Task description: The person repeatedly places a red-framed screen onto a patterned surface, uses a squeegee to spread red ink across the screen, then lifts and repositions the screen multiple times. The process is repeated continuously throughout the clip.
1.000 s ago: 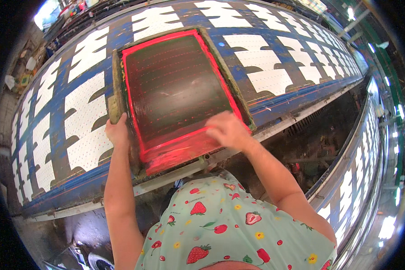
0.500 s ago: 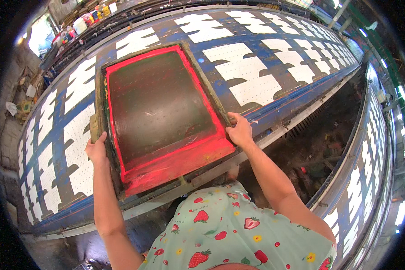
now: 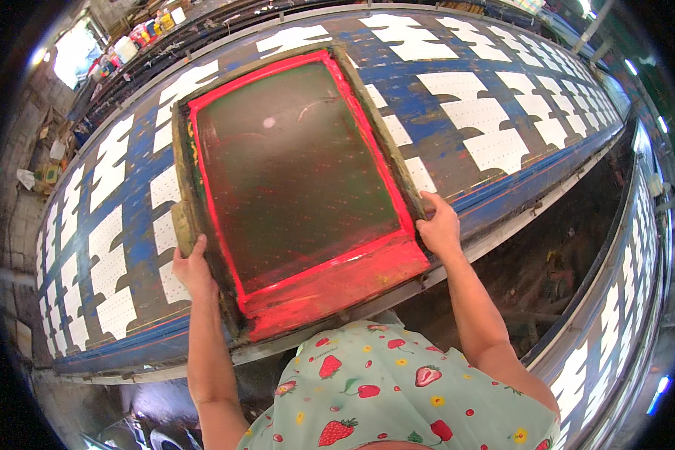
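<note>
A large screen-printing frame point(image 3: 300, 180) is held in front of me, over the long blue table. Its dark mesh is bordered in bright red, with a wider red band at the near end. My left hand point(image 3: 195, 270) grips the left side rail near its lower end, thumb on top. On the opposite rail, my right hand point(image 3: 440, 226) is closed round the edge. White cut pieces point(image 3: 484, 120) with small dots lie in rows on the table; the frame hides part of some. Whether the frame touches the table, I cannot tell.
The long printing table point(image 3: 367, 67) has a metal rail point(image 3: 529, 210) along its near edge. A second table point(image 3: 607, 330) with white pieces runs along the right, beyond a dark gap. Containers point(image 3: 125, 49) stand at the far left, near cluttered shelves.
The frame has moved right along the table with both hands still on it. It now covers part of the white piece that lay to its right.
</note>
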A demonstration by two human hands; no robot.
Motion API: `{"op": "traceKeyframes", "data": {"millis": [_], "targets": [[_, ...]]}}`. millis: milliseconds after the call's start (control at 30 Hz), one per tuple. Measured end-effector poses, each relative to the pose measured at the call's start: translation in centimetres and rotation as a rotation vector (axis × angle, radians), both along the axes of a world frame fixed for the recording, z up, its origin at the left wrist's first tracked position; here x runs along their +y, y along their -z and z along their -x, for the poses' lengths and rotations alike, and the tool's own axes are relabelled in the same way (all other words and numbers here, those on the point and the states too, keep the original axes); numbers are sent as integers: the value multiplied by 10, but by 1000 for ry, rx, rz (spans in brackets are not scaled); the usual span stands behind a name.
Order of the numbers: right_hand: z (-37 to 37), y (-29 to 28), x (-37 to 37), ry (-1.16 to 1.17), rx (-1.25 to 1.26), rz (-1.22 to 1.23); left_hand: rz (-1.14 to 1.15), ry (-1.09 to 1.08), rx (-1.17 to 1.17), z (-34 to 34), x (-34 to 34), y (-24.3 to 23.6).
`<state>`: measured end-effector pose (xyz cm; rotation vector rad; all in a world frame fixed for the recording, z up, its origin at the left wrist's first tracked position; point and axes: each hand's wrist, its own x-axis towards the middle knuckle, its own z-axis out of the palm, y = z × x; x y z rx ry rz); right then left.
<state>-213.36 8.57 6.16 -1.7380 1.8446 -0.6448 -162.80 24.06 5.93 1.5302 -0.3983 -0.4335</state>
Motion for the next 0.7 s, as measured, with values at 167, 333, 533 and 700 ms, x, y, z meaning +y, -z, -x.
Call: {"op": "traceKeyframes", "data": {"millis": [167,333,533,700], "targets": [[87,8,-42,40,28,-10,12,-6,36,92,-45,19],[134,15,-64,72,1,-23,-39,-13,-2,136,-72,21],[163,22,-78,46,-93,-75,-136,-20,-76,157,-87,26],[149,-5,-48,-222,89,360,-193,-15,-56,152,-88,41]]}}
